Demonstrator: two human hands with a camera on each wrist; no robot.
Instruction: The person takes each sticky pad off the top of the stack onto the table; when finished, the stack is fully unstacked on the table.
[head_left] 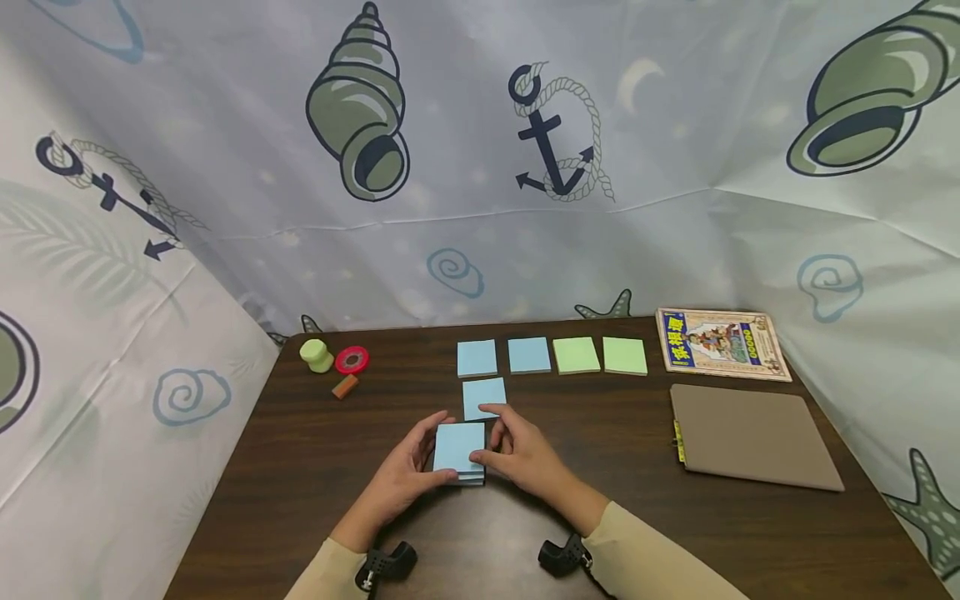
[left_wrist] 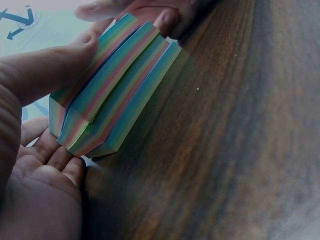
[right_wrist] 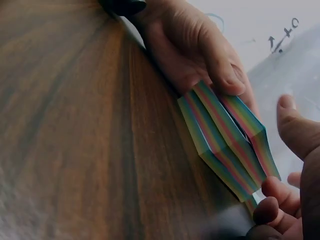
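Observation:
A stack of light blue sticky note pads [head_left: 459, 447] stands on the table between both hands. Its sides [left_wrist: 107, 92] show rainbow stripes, and the pads sit unevenly on each other. My left hand [head_left: 408, 462] grips the stack from the left, its thumb along the near side and its fingers farther back. At the right side is my right hand [head_left: 525, 450]. Its bent fingers [right_wrist: 280, 200] touch the lower corner, while its thumb is raised beside the top pad. Another blue pad [head_left: 483, 397] lies just behind the stack, partly under the right index finger.
Two blue pads [head_left: 477, 358] and two green pads [head_left: 577, 355] form a back row. At the left lie a light green knobbed piece [head_left: 317, 356], a red ring [head_left: 352, 360] and an orange-brown block [head_left: 345, 387]. A printed booklet [head_left: 723, 344] and a flat taupe folder-like item [head_left: 756, 437] lie right.

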